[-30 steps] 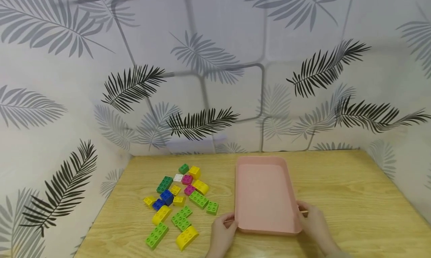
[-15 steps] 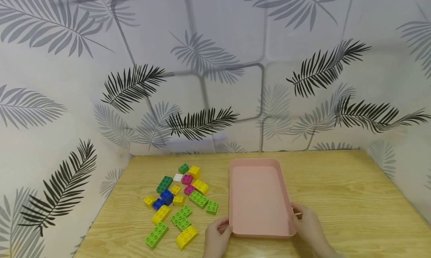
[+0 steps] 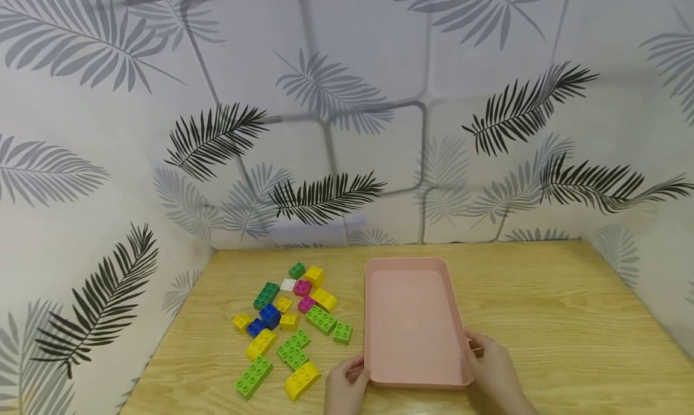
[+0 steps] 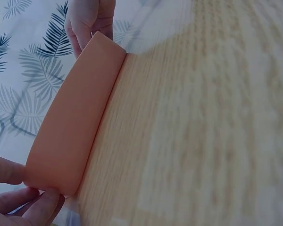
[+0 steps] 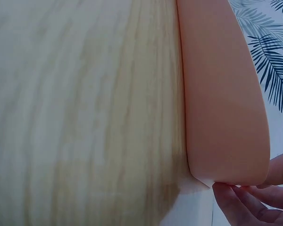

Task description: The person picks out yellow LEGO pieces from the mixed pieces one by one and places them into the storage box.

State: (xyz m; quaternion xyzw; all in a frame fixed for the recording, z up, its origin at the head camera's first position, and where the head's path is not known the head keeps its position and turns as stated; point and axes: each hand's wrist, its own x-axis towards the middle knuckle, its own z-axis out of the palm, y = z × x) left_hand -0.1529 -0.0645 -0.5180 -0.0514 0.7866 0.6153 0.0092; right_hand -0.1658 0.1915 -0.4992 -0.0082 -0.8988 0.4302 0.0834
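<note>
Tray held at two corners
It sits on the counter: the left hand grips its near-left corner, the right hand its near-right; bricks lie to its left.

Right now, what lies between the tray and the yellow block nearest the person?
The person's left hand, holding the tray; a narrow strip of bare table separates hand and block. The head view shows this.

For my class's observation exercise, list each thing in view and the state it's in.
Pink tray: open side up, no bricks inside.
Toy bricks: spread left of the tray, mostly studs up.
Left hand: gripping the tray's left side.
Right hand: gripping the tray's right side.
</note>
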